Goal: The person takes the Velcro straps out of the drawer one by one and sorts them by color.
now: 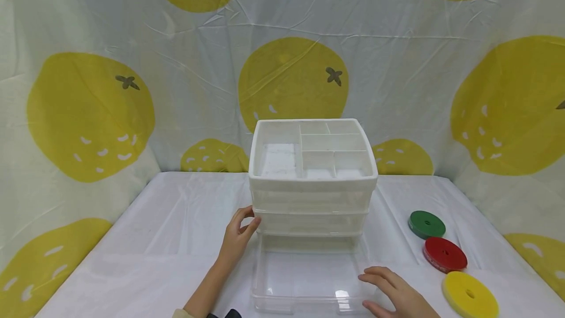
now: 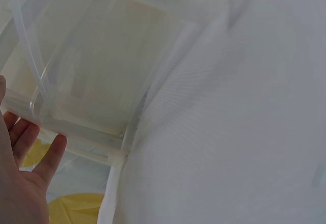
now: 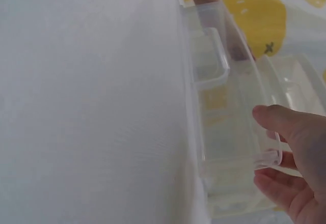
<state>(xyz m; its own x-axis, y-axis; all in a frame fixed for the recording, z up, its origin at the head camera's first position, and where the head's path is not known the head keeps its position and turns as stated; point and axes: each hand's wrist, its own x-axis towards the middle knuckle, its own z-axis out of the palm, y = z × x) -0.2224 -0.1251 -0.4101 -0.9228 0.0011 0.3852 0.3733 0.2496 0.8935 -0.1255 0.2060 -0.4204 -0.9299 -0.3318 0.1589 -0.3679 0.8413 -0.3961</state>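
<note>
A white storage unit (image 1: 313,188) with clear drawers and a divided top tray stands at the centre. Its lowest drawer (image 1: 309,303) is pulled far out toward me, and nothing shows inside. Against the unit's left side, above that drawer, rests my left hand (image 1: 240,232), thumb toward the front edge; the left wrist view shows its fingers (image 2: 58,150) spread along the wall. Beside the open drawer's right front corner is my right hand (image 1: 393,291). In the right wrist view its thumb (image 3: 272,117) reaches over the drawer's rim, with the other fingers apart at the side.
Three flat rolls lie in a row at the right of the white-covered table (image 1: 145,259): green (image 1: 426,224), red (image 1: 445,254) and yellow (image 1: 470,301). A curtain (image 1: 194,87) printed with yellow fruit encloses the back and sides. A small black object (image 1: 232,313) shows at the bottom edge.
</note>
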